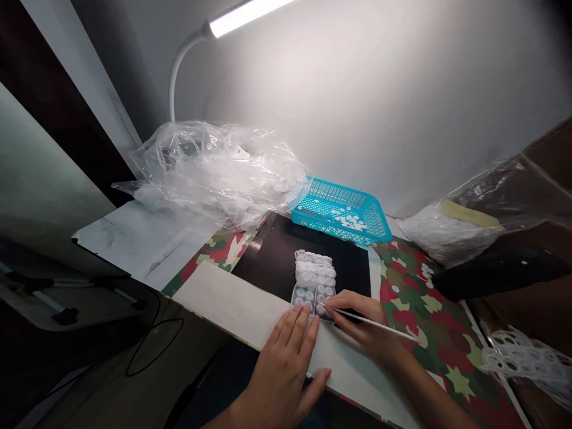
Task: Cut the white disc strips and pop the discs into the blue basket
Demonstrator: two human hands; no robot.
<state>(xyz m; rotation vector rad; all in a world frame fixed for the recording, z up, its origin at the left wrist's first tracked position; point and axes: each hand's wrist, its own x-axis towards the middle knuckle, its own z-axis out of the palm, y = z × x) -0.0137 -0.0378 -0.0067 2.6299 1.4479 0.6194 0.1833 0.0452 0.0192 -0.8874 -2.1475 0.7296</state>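
Note:
A clear plastic tray of round white pieces (314, 280) lies across the front edge of a black mat (268, 256). My left hand (288, 357) rests flat with its fingers stretched out, fingertips on the tray's near left part. In my right hand (361, 322) a thin white stick (379, 325) is pinched like a pen. Its tip touches or hovers just over the round pieces at the tray's near right; I cannot tell which. Parts of the tray's near edge are hidden under my fingers.
A blue plastic basket (339, 208) holds several small white discs. Crumpled clear plastic bags (223, 173) lie at the back left under a lit lamp (250, 16). At the right are a bag of white pieces (451, 232), a black object (500, 271) and white perforated strips (527, 357).

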